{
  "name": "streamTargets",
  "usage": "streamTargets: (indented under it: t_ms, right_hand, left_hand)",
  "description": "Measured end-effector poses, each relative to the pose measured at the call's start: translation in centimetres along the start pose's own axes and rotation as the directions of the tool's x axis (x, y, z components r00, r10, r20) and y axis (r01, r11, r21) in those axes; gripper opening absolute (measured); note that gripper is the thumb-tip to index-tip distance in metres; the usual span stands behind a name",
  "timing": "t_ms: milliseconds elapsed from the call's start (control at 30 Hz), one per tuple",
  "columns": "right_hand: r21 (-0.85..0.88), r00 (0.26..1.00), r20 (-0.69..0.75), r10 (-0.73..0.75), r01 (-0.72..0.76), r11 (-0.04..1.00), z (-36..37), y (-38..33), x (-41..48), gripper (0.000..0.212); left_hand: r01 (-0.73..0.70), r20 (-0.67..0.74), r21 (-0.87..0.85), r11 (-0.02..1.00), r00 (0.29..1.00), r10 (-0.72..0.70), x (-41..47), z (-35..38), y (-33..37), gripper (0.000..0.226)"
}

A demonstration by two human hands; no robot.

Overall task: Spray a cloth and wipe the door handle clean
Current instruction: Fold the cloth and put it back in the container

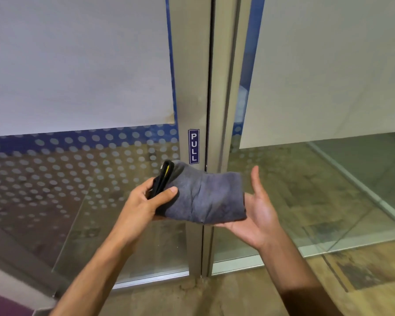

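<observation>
A folded grey cloth (205, 197) hangs in front of the door's metal frame (192, 87), just below a blue PULL sticker (193, 146). My left hand (146, 199) pinches the cloth's left end with the thumb on top. Its fingers also wrap a narrow black object with a yellow strip (162, 179), and I cannot tell whether this is the door handle. My right hand (262, 213) lies palm up under the cloth's right end, fingers spread, with the cloth resting on it. No spray bottle is in view.
Two glass door leaves meet at a dark centre seam (209, 99). The left pane (55, 179) has a dotted frosted film and the right pane (328, 190) is clear below a white sheet. Bare brownish floor (192, 297) lies under my arms.
</observation>
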State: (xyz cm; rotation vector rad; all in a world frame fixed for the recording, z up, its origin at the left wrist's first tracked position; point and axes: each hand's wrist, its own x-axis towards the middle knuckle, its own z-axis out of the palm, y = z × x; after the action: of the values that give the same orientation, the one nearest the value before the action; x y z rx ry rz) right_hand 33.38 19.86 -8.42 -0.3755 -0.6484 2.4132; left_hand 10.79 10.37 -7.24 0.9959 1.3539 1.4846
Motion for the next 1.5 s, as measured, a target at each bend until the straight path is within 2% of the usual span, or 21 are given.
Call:
streamTargets:
  t_ms: [100, 167, 233, 333, 567, 700, 867, 1000, 1100, 1200, 1333, 1500]
  right_hand:
    - [-0.246, 0.992, -0.091, -0.082, 0.057, 0.968, 0.0, 0.7, -2.4, 0.061]
    - [-0.347, 0.963, -0.208, -0.170, 0.090, 0.934, 0.2, 1.5, -3.8, 0.052]
    - [-0.370, 0.919, -0.306, -0.250, 0.127, 0.920, 0.7, 2.4, -5.1, 0.052]
    - [-0.370, 0.880, -0.344, -0.329, 0.195, 0.908, 1.7, 4.0, -7.2, 0.048]
    - [-0.394, 0.776, -0.423, -0.468, 0.308, 0.866, 4.7, 8.9, -12.0, 0.037]
    - [-0.451, 0.719, -0.444, -0.535, 0.337, 0.827, 6.1, 11.6, -15.2, 0.044]
    - [-0.488, 0.615, -0.475, -0.630, 0.412, 0.770, 7.2, 14.9, -20.8, 0.048]
    - [-0.509, 0.479, -0.534, -0.697, 0.476, 0.717, 7.7, 17.2, -26.1, 0.039]
    - [-0.544, 0.366, -0.580, -0.728, 0.491, 0.680, 7.9, 19.1, -30.4, 0.035]
    - [-0.645, 0.224, -0.611, -0.759, 0.415, 0.642, 8.4, 21.1, -35.0, 0.034]
    - [-0.755, 0.063, -0.590, -0.805, 0.311, 0.577, 9.6, 24.3, -41.7, 0.033]
    - [-0.808, -0.086, -0.573, -0.815, 0.224, 0.545, 10.7, 28.4, -51.1, 0.029]
  left_hand:
    - [0.032, 0.094, -0.018, 0.999, 0.995, -0.031, -0.5, 0.2, -0.7, 0.049]
    - [0.049, 0.138, -0.046, 0.998, 0.990, -0.042, -1.0, 0.4, -1.2, 0.048]
    - [0.077, 0.175, -0.098, 0.992, 0.983, -0.059, -1.4, 0.4, -1.5, 0.044]
    - [0.130, 0.242, -0.158, 0.979, 0.966, -0.089, -2.3, 0.0, -1.6, 0.040]
    - [0.182, 0.426, -0.119, 0.976, 0.897, -0.116, -5.1, -1.6, -1.4, 0.039]
    - [0.184, 0.533, -0.099, 0.978, 0.839, -0.104, -6.5, -1.5, -1.4, 0.037]
    - [0.188, 0.680, -0.060, 0.980, 0.727, -0.098, -9.0, 0.8, -2.0, 0.038]
    - [0.177, 0.785, -0.019, 0.984, 0.612, -0.095, -11.7, 3.8, -2.7, 0.045]
    - [0.197, 0.862, 0.012, 0.980, 0.496, -0.110, -14.4, 6.4, -3.4, 0.045]
    - [0.223, 0.907, 0.045, 0.974, 0.399, -0.133, -18.0, 9.3, -4.0, 0.046]
    - [0.229, 0.937, 0.077, 0.970, 0.315, -0.149, -24.0, 13.1, -4.8, 0.051]
    - [0.297, 0.958, 0.105, 0.949, 0.225, -0.176, -32.7, 17.6, -6.3, 0.057]
